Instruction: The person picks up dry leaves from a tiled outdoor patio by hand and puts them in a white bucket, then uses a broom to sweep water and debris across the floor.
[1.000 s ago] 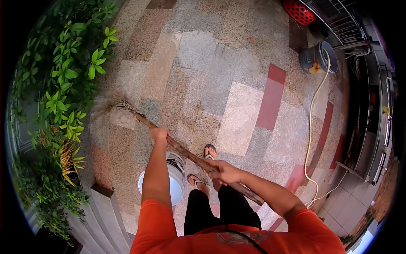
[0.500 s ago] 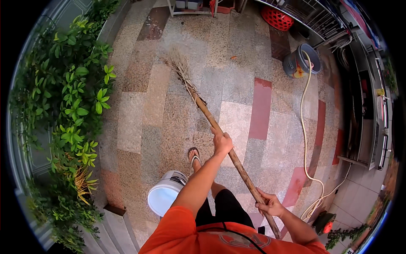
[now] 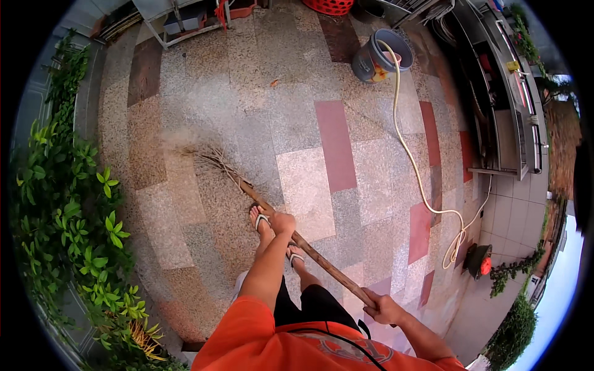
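My left hand (image 3: 281, 224) grips the middle of a long wooden broom handle (image 3: 328, 264), just above my sandalled feet (image 3: 260, 219). Lower on the handle, my right hand (image 3: 382, 308) is wrapped round it near the bottom right. The broom's bundle of thin dry twigs (image 3: 216, 164) points up and left over the patchwork stone paving (image 3: 300, 173), its tips blurred and low against a paler patch of floor. A white bucket (image 3: 240, 283) shows only a sliver behind my left forearm.
Leafy plants (image 3: 86, 260) line the left. A grey bucket (image 3: 368, 65) holds a cream hose (image 3: 417, 182) that runs along the right, beside a steel counter (image 3: 526, 161) and a small dark pot (image 3: 477, 260). A red basket (image 3: 328, 6) and a metal stand (image 3: 164, 34) are at the far side.
The broom head swung right from the left, then back down-left. My left hand moved right, then lower and left. The view has turned, showing more of the right side; my feet are further forward.
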Motion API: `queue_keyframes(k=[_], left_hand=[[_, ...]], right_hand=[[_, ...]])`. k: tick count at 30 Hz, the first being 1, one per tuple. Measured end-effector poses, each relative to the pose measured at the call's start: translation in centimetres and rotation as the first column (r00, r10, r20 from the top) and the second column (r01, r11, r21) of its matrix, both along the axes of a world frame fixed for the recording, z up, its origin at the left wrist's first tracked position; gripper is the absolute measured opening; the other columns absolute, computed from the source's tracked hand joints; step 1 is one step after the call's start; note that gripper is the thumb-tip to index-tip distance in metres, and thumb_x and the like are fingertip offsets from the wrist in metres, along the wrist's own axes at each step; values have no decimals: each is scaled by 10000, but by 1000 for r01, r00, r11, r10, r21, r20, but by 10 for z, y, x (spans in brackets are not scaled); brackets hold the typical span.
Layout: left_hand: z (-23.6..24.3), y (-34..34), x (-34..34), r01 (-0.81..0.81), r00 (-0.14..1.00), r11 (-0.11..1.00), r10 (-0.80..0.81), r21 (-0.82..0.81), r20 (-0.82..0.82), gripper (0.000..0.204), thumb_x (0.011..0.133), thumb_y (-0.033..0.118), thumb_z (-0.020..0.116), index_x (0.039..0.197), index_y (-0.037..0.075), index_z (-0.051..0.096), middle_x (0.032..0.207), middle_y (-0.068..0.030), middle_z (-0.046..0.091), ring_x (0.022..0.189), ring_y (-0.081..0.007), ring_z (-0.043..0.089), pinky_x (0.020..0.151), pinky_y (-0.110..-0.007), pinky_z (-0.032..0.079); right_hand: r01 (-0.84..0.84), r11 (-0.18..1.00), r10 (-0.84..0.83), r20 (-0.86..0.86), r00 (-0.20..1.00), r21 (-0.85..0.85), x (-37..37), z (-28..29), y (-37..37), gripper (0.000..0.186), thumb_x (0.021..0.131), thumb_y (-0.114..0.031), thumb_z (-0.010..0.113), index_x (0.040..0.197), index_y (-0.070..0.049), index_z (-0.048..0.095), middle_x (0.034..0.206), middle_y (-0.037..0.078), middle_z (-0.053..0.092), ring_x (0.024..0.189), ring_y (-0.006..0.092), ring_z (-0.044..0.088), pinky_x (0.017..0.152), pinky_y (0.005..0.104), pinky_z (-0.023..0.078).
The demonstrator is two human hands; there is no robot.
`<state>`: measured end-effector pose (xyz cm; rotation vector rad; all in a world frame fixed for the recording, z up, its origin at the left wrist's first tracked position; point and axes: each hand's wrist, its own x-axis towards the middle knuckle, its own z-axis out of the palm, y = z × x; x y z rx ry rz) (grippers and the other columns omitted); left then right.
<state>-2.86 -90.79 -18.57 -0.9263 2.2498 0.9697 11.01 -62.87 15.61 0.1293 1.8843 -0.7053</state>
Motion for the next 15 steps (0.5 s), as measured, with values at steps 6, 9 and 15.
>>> queue_keyframes(k=[6,9,15], left_hand=[[87,40,-215,22,991,930,27,367,-128,906,806,48,593,1467,-142,3,1245,-410,467,1094,-474,583,939,-445,517],[136,15,-235,-18,957,907,137,422,-254,886,826,71,578,1485,-135,23,1267,-406,455,1208,-473,500,1060,-430,413],[123,-106,-138,-377,855,888,443,262,-272,849,836,54,619,1490,-100,99,1282,-361,488,1071,-447,608,938,-442,508]], right_hand=[[467,866,-480,36,877,178,-57,39,-89,742,897,-148,680,1532,-62,306,670,59,592,526,150,561,507,334,493],[574,818,-575,23,818,26,-82,70,-89,711,916,-72,659,1537,-85,315,646,-6,540,488,95,521,460,278,455],[222,965,-219,34,975,-143,-119,75,-71,693,884,-102,695,1508,-111,393,661,24,551,547,97,520,526,276,464]])
